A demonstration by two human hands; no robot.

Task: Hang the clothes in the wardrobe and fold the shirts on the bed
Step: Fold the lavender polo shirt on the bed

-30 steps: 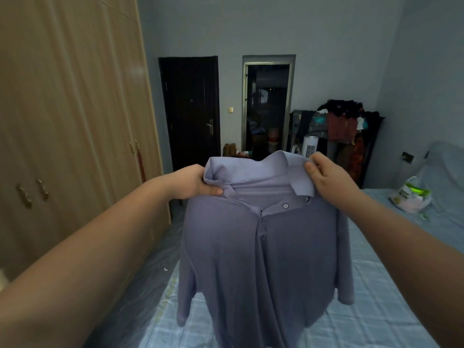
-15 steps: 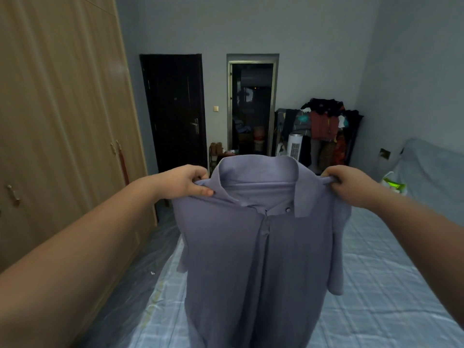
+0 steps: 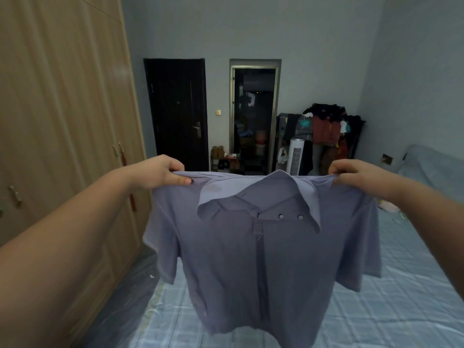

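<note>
The wooden wardrobe (image 3: 62,121) stands along the left wall, its doors closed. Beside it, the left hand (image 3: 163,172) is clenched on one shoulder of a lavender polo shirt (image 3: 263,259), thumb pressed on the front of the cloth. The shirt hangs spread out in the air between both hands, front toward the camera, collar (image 3: 256,197) flopped open (two buttons show at the placket), its hem above the checked bed (image 3: 401,297). The right hand (image 3: 356,173) grips the other shoulder, fingers curled over the fabric. A heaped clothes rack (image 3: 326,126) stands by the far wall.
</note>
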